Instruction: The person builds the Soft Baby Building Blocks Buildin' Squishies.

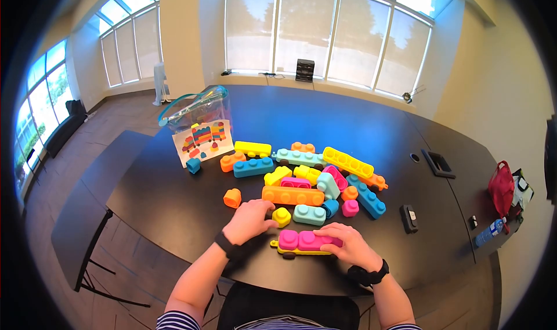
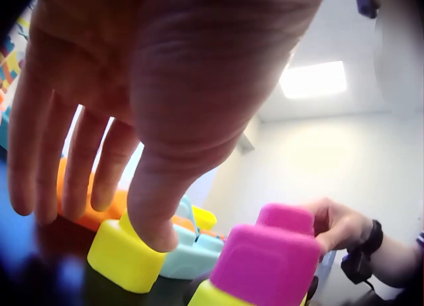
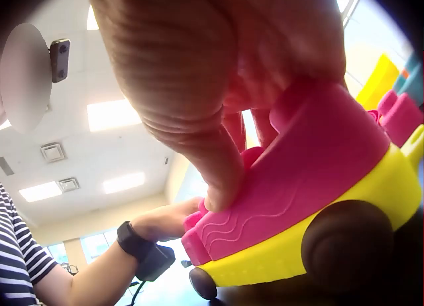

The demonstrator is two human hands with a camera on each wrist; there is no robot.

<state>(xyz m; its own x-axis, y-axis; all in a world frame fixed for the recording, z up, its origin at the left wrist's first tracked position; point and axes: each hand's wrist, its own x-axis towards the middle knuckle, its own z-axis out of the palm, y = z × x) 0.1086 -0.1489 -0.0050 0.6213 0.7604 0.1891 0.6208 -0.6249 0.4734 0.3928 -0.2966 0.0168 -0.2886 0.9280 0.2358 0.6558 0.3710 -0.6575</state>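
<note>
My right hand grips a pink building block from above, thumb on its near side. That block sits on a yellow wheeled base with dark wheels, close to the table's front edge. Over to the left, my left hand reaches past a small yellow block, its fingers extended and slightly spread. In the left wrist view the left thumb overlaps the small yellow block. A pale teal block and a long orange block lie just beyond.
Several loose blocks cover the table's middle, including a small orange block at left and a blue block at right. Behind them stands a clear bag with a picture card. A black device and a water bottle are at right.
</note>
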